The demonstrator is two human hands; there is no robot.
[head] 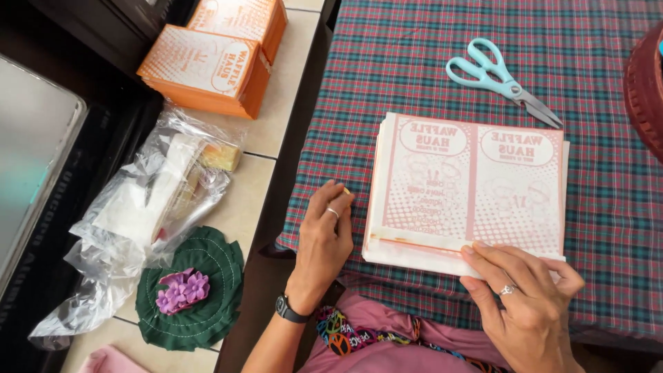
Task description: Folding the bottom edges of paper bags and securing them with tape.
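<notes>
A stack of white paper sheets printed in pink lies flat on the plaid tablecloth. My left hand, with a ring and a wrist watch, rests on the cloth just left of the stack, fingers curled, fingertips near the stack's left edge and a small yellowish bit. My right hand, also with a ring, presses thumb and fingers on the stack's near edge at its right half. Neither hand lifts anything.
Light blue scissors lie beyond the stack. A dark red round object sits at the right edge. On the tiled floor to the left: orange printed packs, clear plastic bags, a green cloth with a purple flower.
</notes>
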